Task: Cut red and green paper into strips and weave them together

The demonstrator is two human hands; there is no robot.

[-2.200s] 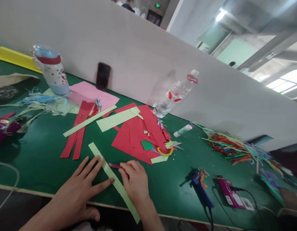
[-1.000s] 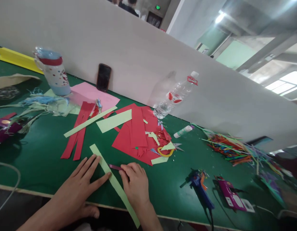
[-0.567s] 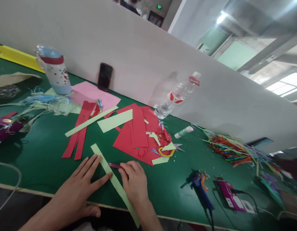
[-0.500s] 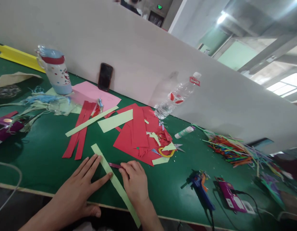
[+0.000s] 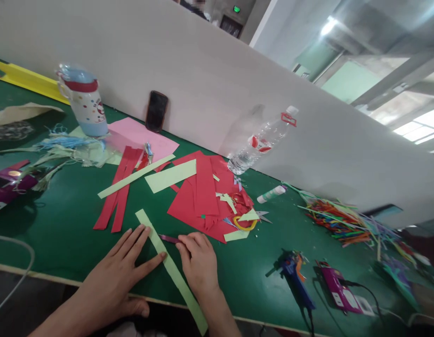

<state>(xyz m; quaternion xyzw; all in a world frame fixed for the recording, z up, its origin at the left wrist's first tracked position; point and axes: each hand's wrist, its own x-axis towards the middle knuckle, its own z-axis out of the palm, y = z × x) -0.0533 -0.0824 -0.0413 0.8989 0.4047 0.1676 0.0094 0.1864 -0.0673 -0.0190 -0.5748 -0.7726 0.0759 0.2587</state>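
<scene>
A long pale green paper strip (image 5: pixel 173 267) lies slantwise at the front of the green table, its lower end reaching past the table edge. My left hand (image 5: pixel 122 267) is spread flat, with the fingertips and the stretched index finger resting on the strip's left side. Just right of the strip, my right hand (image 5: pixel 199 262) pinches a slim purple piece (image 5: pixel 168 238) between thumb and fingers. The piece's far end points left, close to the strip's edge. Whether it is a blade or a strip of material I cannot tell.
Red paper sheets (image 5: pixel 206 187), scissors (image 5: pixel 245 222) and scraps lie ahead. Red strips (image 5: pixel 120 196) are on the left. A water bottle (image 5: pixel 261 142), phone (image 5: pixel 157 111) and flask (image 5: pixel 84 103) stand at the back. To the right are a blue glue gun (image 5: pixel 297 276) and colourful sticks (image 5: pixel 338 220).
The whole view has shifted slightly, so things appear a little further right. Both hands keep nearly the same pose, and the purple piece remains beside the strip.
</scene>
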